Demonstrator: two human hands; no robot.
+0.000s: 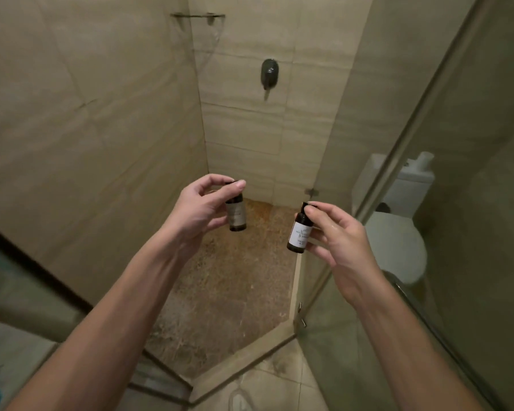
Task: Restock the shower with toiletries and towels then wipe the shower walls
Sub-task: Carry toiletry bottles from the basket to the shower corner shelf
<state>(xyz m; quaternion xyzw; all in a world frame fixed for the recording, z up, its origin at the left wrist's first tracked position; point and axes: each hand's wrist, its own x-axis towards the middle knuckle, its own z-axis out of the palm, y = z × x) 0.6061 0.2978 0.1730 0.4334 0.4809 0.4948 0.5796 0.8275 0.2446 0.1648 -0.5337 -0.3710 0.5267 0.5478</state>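
Observation:
I stand at the shower's entrance with both arms stretched forward. My left hand point(197, 211) pinches a small dark toiletry bottle point(236, 215) with a pale label, thumb and fingertips at its cap. My right hand point(340, 234) holds a second small dark bottle point(299, 232) with a white label, a fingertip over its black cap. Both bottles hang upright in the air above the brown pebbled shower floor point(232, 286). High in the corner is a glass corner shelf point(198, 16) with nothing seen on it.
Beige tiled walls point(86, 129) enclose the shower, with a dark mixer handle point(269, 73) on the back wall. A glass door point(428, 203) stands on the right; behind it is a white toilet point(398, 241). A raised threshold point(244, 363) borders the floor.

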